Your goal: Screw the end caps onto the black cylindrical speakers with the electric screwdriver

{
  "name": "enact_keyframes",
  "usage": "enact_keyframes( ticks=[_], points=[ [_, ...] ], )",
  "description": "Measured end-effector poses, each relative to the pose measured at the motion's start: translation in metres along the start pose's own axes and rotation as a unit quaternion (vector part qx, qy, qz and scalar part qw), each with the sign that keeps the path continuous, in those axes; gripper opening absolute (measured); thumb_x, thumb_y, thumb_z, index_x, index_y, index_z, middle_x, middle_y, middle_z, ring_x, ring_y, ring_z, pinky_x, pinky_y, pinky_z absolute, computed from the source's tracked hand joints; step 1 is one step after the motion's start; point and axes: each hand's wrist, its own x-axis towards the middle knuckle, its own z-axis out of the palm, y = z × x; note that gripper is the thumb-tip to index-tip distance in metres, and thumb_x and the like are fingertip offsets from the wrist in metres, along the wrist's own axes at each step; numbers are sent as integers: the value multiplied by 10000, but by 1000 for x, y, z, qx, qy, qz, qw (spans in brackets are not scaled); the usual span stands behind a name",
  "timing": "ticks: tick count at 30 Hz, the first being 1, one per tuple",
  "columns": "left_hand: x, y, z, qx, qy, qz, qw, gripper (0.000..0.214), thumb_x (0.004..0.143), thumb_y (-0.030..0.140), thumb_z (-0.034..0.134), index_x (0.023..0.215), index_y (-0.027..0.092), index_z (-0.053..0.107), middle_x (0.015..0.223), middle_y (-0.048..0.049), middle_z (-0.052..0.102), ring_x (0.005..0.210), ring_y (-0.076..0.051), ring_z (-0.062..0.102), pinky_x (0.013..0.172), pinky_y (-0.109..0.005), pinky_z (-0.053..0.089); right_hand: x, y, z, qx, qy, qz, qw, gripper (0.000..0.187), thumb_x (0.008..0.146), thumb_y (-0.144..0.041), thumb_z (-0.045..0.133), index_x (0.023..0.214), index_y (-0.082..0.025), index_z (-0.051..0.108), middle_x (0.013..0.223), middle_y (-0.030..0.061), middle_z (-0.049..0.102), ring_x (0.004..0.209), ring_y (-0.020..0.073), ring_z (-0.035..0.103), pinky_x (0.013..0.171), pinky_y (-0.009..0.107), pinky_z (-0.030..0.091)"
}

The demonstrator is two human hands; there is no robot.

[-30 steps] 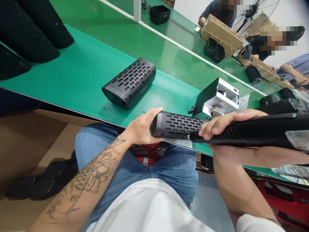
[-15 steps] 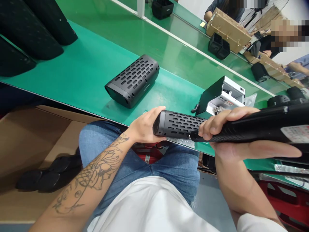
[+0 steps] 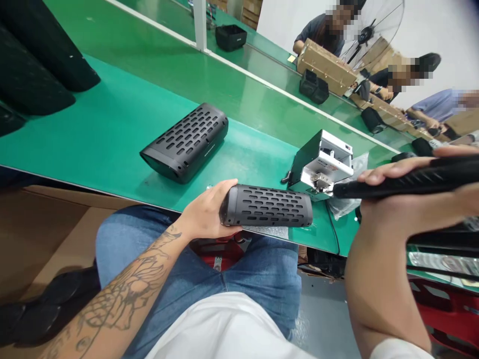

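Observation:
My left hand [image 3: 209, 209] is closed round the left end of a black housing with a slotted face [image 3: 275, 205], held at the table's front edge. My right hand [image 3: 396, 182] grips a black electric screwdriver [image 3: 415, 180], which lies nearly level and points left. Its tip is at the metal front of a small black-and-white screw feeder [image 3: 318, 164]; whether they touch I cannot tell. A second slotted housing [image 3: 187, 139] lies farther back on the green table [image 3: 108, 129].
Several tall black parts [image 3: 41, 55] stand at the far left. A clear plastic bag [image 3: 346, 199] lies by the feeder, with a cable [image 3: 333, 227] below. Dark parts sit in a cardboard box [image 3: 48, 219] at lower left. Several people work across the bench beside cardboard boxes [image 3: 325, 67].
My right hand has moved the screwdriver away from the held housing, right to the screw feeder's front. My left hand keeps its hold. The view has shifted slightly.

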Motion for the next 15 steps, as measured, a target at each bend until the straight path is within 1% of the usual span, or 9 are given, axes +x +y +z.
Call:
enact_keyframes(
  ticks=[1,2,3,6,8,12,14,15],
  points=[
    [0,0,0,3,1,1,1000,1137,788,511,882,1685,225,243,1592,-213,560,1425,-417,639,1192,-537,557,10,15,-3,-23,34,-24,999,645,975,-798,499,785,-222,718,479,-22,471,371,174,490,285,290,426],
    [0,0,0,5,1,1,1000,1138,788,510,881,1686,225,241,1588,-214,564,1418,-418,644,1183,-538,563,18,29,-5,-43,51,-36,997,627,970,-796,530,812,-214,704,483,-27,471,381,172,502,298,288,442],
    [0,0,-1,6,0,0,1000,1140,788,510,880,1687,228,239,1585,-213,567,1412,-418,649,1175,-537,570,22,43,-8,-54,57,-50,996,665,974,-828,491,805,-212,677,476,-31,459,372,167,493,295,283,438],
    [0,0,-1,10,-2,-2,1000,1144,789,518,876,1694,242,231,1573,-209,582,1385,-417,669,1152,-536,586,20,69,-19,-79,17,-60,995,724,982,-886,410,840,-211,632,500,-24,511,380,162,532,335,284,486],
    [0,0,-1,13,1,-3,1000,1151,790,529,873,1699,250,225,1568,-209,588,1373,-419,678,1151,-542,587,11,75,-28,-87,-17,-53,995,718,982,-888,421,866,-210,630,531,-17,547,396,168,562,360,296,515],
    [-1,-1,0,20,-3,-6,1000,1162,789,531,880,1700,248,217,1568,-215,589,1385,-426,670,1166,-559,575,-1,75,-37,-109,-89,-31,990,677,953,-887,511,945,-226,661,594,-14,575,447,184,601,429,341,574],
    [-1,-2,-1,23,-4,-6,1000,1157,793,536,879,1696,232,221,1577,-227,578,1396,-432,661,1163,-566,576,-2,71,-35,-117,-97,-20,988,714,924,-924,504,969,-230,665,588,-12,575,441,189,597,416,343,563],
    [-1,-2,-1,23,-4,-6,1000,1155,793,538,879,1693,227,226,1579,-231,574,1398,-434,660,1158,-564,580,-1,67,-32,-117,-83,-12,990,750,909,-951,478,966,-226,661,572,-10,568,423,189,579,393,339,544]
  ],
)
